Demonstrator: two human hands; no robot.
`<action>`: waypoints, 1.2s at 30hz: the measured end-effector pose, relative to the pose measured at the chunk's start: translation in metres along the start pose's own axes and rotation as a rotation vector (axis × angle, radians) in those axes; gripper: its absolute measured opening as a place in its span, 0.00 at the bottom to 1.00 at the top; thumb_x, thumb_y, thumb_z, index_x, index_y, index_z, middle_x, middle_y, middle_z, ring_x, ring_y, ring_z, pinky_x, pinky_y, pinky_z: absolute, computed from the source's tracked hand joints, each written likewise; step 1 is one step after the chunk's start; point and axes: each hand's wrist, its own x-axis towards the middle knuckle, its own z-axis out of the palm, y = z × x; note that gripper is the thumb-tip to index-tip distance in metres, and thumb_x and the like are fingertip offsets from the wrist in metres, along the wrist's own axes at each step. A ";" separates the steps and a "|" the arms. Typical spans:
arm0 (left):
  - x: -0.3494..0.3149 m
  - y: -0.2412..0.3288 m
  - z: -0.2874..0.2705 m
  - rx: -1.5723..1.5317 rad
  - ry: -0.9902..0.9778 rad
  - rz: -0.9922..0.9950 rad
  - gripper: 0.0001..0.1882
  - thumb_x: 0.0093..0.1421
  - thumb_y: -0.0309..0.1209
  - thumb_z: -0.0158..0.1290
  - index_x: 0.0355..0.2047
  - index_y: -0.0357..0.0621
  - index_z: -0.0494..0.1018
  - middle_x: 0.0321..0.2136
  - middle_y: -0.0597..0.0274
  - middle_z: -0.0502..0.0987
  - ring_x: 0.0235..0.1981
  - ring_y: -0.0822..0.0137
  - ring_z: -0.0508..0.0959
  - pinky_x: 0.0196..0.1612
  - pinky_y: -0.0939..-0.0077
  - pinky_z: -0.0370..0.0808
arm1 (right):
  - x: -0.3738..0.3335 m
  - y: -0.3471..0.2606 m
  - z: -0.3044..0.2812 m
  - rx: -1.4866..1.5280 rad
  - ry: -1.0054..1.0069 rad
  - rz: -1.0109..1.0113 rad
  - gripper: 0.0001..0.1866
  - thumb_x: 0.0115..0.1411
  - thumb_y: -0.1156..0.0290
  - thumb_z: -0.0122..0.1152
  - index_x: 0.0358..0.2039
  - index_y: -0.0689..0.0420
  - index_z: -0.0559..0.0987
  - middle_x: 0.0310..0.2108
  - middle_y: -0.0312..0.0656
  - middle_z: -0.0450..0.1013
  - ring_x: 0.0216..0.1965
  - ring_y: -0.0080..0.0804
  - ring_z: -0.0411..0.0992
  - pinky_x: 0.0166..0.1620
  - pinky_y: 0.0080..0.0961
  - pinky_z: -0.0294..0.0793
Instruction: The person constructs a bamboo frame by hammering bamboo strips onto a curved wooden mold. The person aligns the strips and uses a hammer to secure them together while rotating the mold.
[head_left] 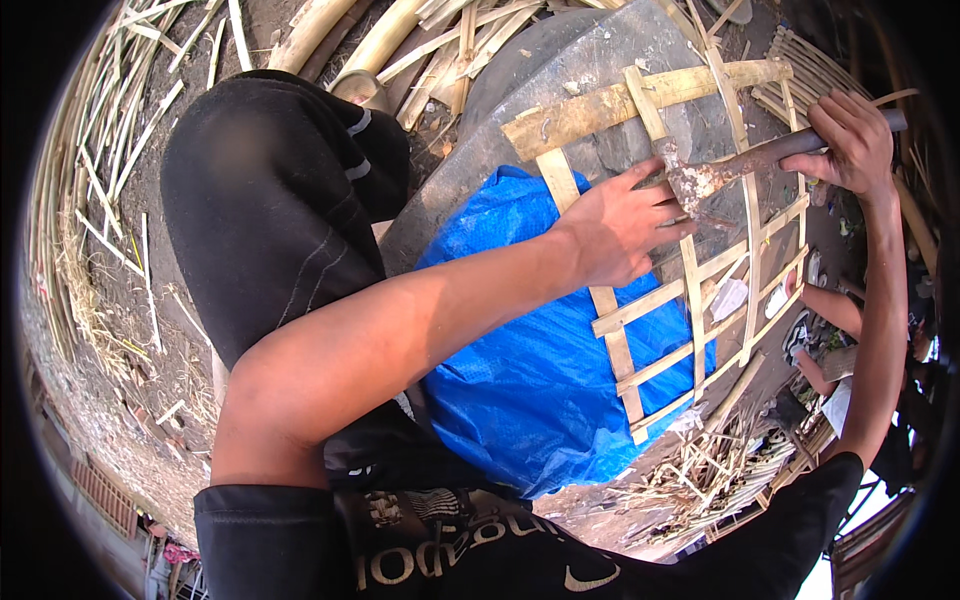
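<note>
Work in hand: judged to be the fastening or tapping of a joint in an open, pale-yellow bamboo-strip lattice (693, 300). The lattice lies partly over a grey, rough-faced stone-like slab (570, 60), towards its right edge, and partly over a crumpled bright-blue plastic sheet (520, 360) that covers the slab's near edge. Its thick, split-bamboo top bar (585, 113) crosses above the slab; the rightmost strips extend past the slab's right edge.

Right hand (852, 140): closed around the handle of a dark-handled, rust-mottled metal hammer-like tool (770, 155). The tool slants down leftward, its head just beside the left fingertips.

Left hand (620, 225): spread across the lattice, fingers apart and partly bent, reaching the middle upright strip. Whether it pinches a nail or a strip cannot be determined; nor can contact between tool head and bamboo.

Next move: in the inspector's judgement, it calls for a steady lattice, the left fingers clear of the head, and a short, controlled stroke. Principal risks: struck fingers, a split strip.

Markings: large pale lettering (440, 550) and a pale curved emblem (590, 578) on the wearer's black cloth shirt (265, 525); the lettering appears inverted and is not transcribed. No label noted on the tool, lattice or sheet.
</note>
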 end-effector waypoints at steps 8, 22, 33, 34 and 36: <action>-0.002 -0.003 0.001 -0.103 -0.030 -0.019 0.33 0.57 0.43 0.59 0.64 0.57 0.68 0.68 0.64 0.62 0.70 0.64 0.59 0.75 0.54 0.51 | 0.038 0.021 -0.017 -0.029 -0.025 -0.082 0.32 0.45 0.38 0.72 0.28 0.58 0.77 0.21 0.38 0.68 0.25 0.38 0.70 0.33 0.33 0.69; 0.002 0.001 0.002 0.021 0.033 0.014 0.33 0.58 0.46 0.58 0.64 0.56 0.68 0.67 0.62 0.63 0.71 0.61 0.57 0.76 0.53 0.46 | 0.037 0.015 -0.033 -0.101 -0.098 -0.089 0.30 0.46 0.41 0.73 0.26 0.58 0.77 0.21 0.37 0.68 0.28 0.35 0.71 0.35 0.31 0.71; 0.003 -0.001 0.002 0.020 -0.041 0.016 0.34 0.60 0.47 0.57 0.66 0.58 0.65 0.68 0.64 0.63 0.70 0.63 0.58 0.76 0.52 0.46 | 0.029 0.000 -0.038 -0.086 -0.167 -0.016 0.30 0.44 0.41 0.74 0.25 0.57 0.76 0.21 0.38 0.70 0.29 0.37 0.72 0.35 0.34 0.72; 0.003 -0.002 0.001 0.023 -0.064 0.017 0.34 0.60 0.46 0.57 0.66 0.58 0.65 0.68 0.64 0.63 0.70 0.63 0.58 0.76 0.52 0.46 | 0.031 0.003 -0.036 -0.105 -0.157 -0.024 0.30 0.44 0.40 0.74 0.25 0.57 0.76 0.21 0.38 0.70 0.29 0.38 0.73 0.35 0.34 0.73; -0.002 -0.003 0.002 0.049 0.046 0.021 0.34 0.60 0.46 0.57 0.66 0.57 0.65 0.67 0.63 0.63 0.71 0.61 0.57 0.76 0.51 0.45 | 0.029 0.018 -0.020 -0.241 -0.096 0.054 0.31 0.50 0.39 0.72 0.32 0.60 0.80 0.27 0.42 0.75 0.33 0.42 0.75 0.39 0.34 0.75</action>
